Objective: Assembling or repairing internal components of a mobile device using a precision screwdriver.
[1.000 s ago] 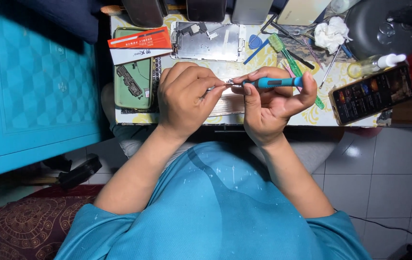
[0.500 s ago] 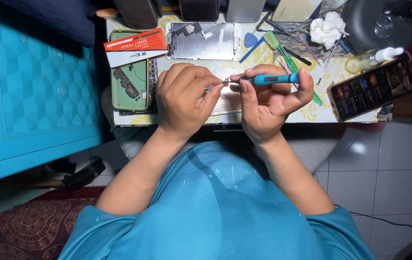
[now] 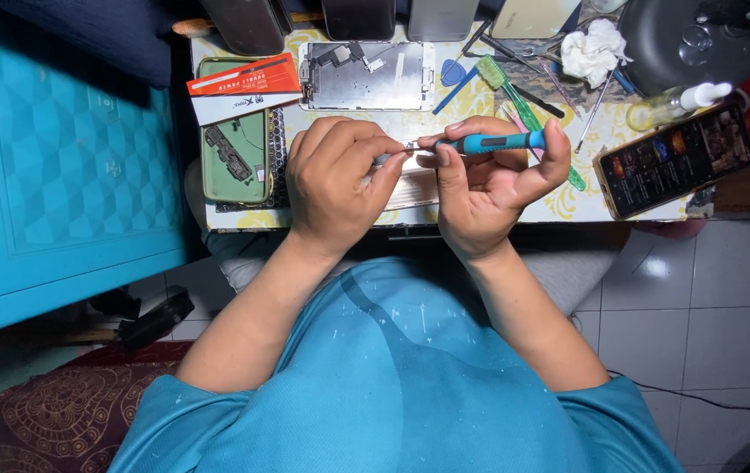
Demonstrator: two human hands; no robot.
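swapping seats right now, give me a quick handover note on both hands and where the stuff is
Left hand: fingers pinched at the screwdriver's metal tip, over the table's near edge.
Right hand: grips the blue-handled screwdriver, held level and pointing left.
On the table: opened phone frame at the back, green phone back on the left, lit phone on the right, green brush and other small tools behind the hands.
Done: both phone shells lie open.
Left: what the fingers pinch at the tip is too small to tell.
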